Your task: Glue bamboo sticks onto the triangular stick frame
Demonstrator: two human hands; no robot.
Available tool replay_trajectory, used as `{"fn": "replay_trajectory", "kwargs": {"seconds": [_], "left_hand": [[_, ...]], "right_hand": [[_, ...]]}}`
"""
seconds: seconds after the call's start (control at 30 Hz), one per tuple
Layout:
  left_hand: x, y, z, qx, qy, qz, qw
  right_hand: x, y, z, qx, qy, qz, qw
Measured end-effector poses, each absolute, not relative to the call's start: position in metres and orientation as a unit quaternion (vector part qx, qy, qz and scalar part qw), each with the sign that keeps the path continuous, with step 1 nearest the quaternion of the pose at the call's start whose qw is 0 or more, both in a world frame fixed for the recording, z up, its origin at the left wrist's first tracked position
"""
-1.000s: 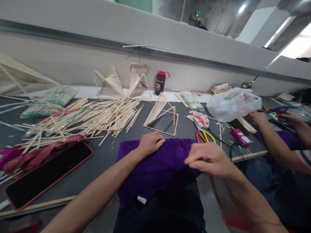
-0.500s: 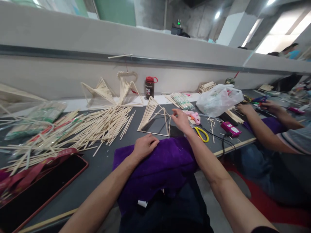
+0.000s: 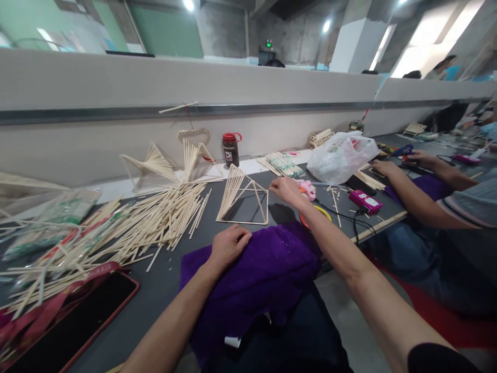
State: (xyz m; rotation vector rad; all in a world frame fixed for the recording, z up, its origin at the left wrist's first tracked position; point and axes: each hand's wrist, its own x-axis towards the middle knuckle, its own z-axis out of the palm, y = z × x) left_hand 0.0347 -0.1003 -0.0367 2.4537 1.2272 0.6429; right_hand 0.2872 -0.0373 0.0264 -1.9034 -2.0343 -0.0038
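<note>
A small frame of thin wooden sticks (image 3: 256,223), with a fan of sticks rising on its left side, stands on the dark table. My right hand (image 3: 288,190) is at the frame's upper right corner, with its fingertips closed together there. The fingers partly hide that contact. My left hand (image 3: 229,244) rests loosely curled on a purple cloth (image 3: 267,264) at the table's front edge, just in front of the frame. Nothing shows in it. Beside my right forearm lie a pink glue gun (image 3: 308,190) and yellow-and-red-handled scissors (image 3: 323,211).
Loose wooden sticks (image 3: 155,215) are heaped at left, near a phone (image 3: 93,324) and lanyard. More stick models (image 3: 153,161), a dark bottle (image 3: 231,150) and a white plastic bag (image 3: 341,155) stand along the back. A co-worker's hands (image 3: 384,168) work at right.
The view has tilted up slightly and shifted, so the table things sit lower or further left. My right hand stays at the frame's corner, its fingers drawn closer together. My left hand stays on the cloth.
</note>
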Motion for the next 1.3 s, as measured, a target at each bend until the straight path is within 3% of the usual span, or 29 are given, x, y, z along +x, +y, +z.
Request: {"fn": "replay_trajectory", "kwargs": {"seconds": [0.27,0.43,0.63,0.8,0.9,1.13,1.3], "left_hand": [[0.036,-0.099,-0.036,0.864,0.411,0.244,0.155],[0.039,-0.112,-0.028,0.874,0.316,0.336,0.150],[0.057,-0.136,-0.020,0.939,0.203,0.201,0.192],[0.050,-0.164,-0.017,0.951,0.196,0.181,0.158],[0.042,-0.195,-0.012,0.959,0.112,0.205,0.160],[0.023,-0.237,-0.005,0.962,0.050,0.242,0.115],[0.003,-0.222,0.012,0.970,0.118,0.186,0.102]], "right_hand": [[0.295,-0.127,0.001,-0.553,-0.759,0.173,0.297],[0.259,-0.177,0.006,-0.429,-0.849,0.211,0.223],[0.236,-0.191,0.030,-0.349,-0.828,0.335,0.283],[0.241,-0.172,0.029,-0.429,-0.755,0.361,0.341],[0.241,-0.152,0.017,-0.474,-0.743,0.334,0.334],[0.231,-0.131,-0.002,-0.447,-0.825,0.107,0.329],[0.194,-0.136,0.006,-0.406,-0.883,0.077,0.225]]}}
